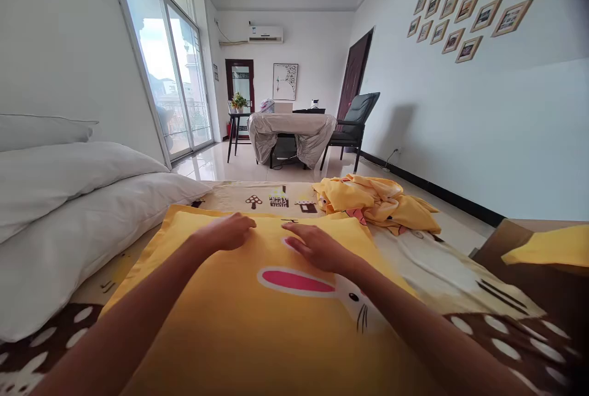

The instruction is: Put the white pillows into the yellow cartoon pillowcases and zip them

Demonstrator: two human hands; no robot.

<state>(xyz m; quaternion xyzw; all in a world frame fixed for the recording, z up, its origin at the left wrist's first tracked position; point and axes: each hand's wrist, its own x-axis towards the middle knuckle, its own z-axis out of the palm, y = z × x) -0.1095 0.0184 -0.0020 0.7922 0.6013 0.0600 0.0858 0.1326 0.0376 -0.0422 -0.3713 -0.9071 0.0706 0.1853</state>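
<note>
Yellow fabric pillowcase with rabbit print [248, 322], spread on a cream-and-brown patterned bed [455, 273].
Near its far edge: left hand [230, 232], grip curled, hold indeterminable; right hand [319, 247], grip open.

Rabbit-print cloth [221, 316]: yellow base, white rabbit print, pink inner ear, black eye and whiskers; crumpled cloth [381, 202]: yellow with reddish patch; bed sheet [227, 193]: cream, brown mushroom motifs, dark brown parts with white ovals; pillows [105, 233]: plain white; chair [361, 110]: black
</note>
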